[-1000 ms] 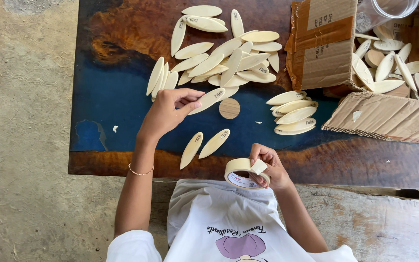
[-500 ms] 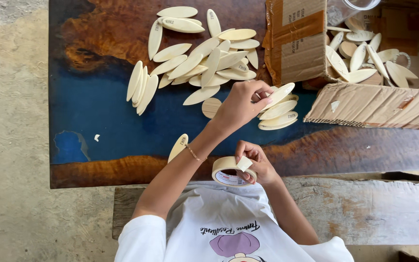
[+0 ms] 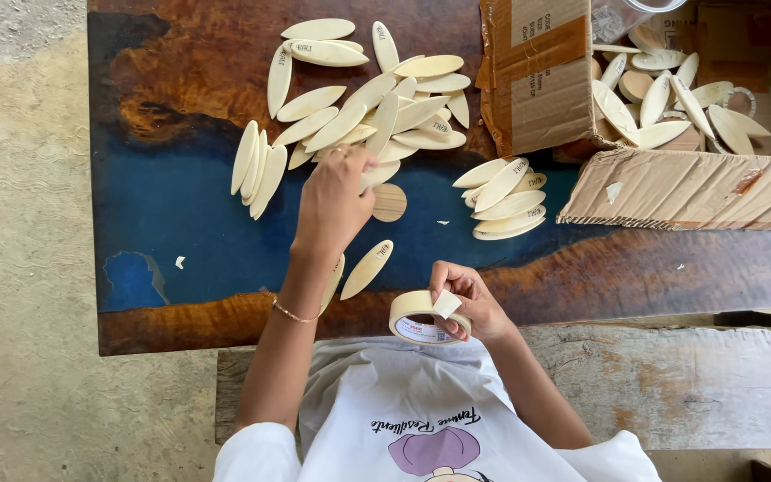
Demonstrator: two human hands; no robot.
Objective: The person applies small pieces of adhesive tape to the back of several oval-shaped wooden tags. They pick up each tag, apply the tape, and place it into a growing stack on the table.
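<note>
The right hand (image 3: 468, 303) is pinching a roll of beige masking tape (image 3: 419, 318) by its loose end at the near edge of the blue-and-brown resin table (image 3: 180, 214); keeping that tab lifted is, I judge, wise. Beyond the roll, the left hand (image 3: 336, 203) is closing its fingers on a pale oval wooden piece (image 3: 378, 174) at the near side of the loose pile (image 3: 359, 107), best lifted singly.

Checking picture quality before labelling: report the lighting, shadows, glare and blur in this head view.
Head view: soft, even daylight; faint shadow under the left hand; no glare on the blue and brown table; tape roll in the right hand sharp, no motion blur.
</note>
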